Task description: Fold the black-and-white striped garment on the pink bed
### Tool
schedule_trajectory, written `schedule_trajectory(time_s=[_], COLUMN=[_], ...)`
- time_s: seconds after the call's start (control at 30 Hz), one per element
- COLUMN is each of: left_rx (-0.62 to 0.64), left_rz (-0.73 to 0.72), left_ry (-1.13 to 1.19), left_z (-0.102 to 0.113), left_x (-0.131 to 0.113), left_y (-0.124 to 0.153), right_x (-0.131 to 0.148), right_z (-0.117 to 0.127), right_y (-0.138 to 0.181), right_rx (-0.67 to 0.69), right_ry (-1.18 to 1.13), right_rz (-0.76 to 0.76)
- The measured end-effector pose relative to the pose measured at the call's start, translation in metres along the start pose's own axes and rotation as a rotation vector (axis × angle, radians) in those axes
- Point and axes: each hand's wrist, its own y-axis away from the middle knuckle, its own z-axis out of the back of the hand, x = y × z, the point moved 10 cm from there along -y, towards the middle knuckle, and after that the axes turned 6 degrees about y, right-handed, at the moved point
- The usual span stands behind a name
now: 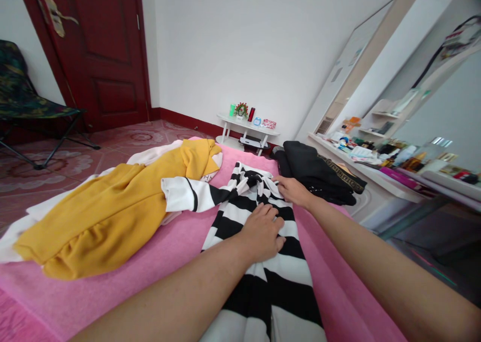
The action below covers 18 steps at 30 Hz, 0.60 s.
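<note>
A long black-and-white striped knit garment (287,282) lies lengthwise in front of me, its sides folded inward. Near its top the fabric is bunched and twisted, and one sleeve (182,194) sticks out to the left. My left hand (263,232) rests on the middle of the garment, palm down with fingers spread. At the garment's upper right edge, my right hand (293,191) has its fingers closed on the white fabric; the fingertips are partly hidden.
Pink bedding (180,252) lies beneath. A yellow garment (108,212) over white clothing is at left, folded black clothes (311,169) at right. A cluttered dressing table (376,169) borders the right side. Beyond are a small white table (248,125), a red door (105,46) and a camouflage chair (30,104).
</note>
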Motion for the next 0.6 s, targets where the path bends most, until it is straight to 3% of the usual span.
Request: schedule_trajectory(time_s=[0.27, 0.4, 0.5, 0.6], left_rx=[0.004, 0.014, 0.015, 0.020], left_rz=[0.010, 0.013, 0.018, 0.023], left_ry=[-0.002, -0.001, 0.011, 0.013], left_z=[0.000, 0.000, 0.000, -0.002], left_x=[0.001, 0.001, 0.001, 0.002], left_y=[0.000, 0.000, 0.001, 0.001], right_x=[-0.026, -0.031, -0.054, -0.074], right_z=[-0.032, -0.028, -0.005, 0.041], right_y=[-0.001, -0.001, -0.008, -0.009], right_rx=[0.291, 0.373, 0.263, -0.096], right_ry=[-0.117, -0.081, -0.053, 0.091], right_rz=[-0.196, -0.250, -0.407, -0.557])
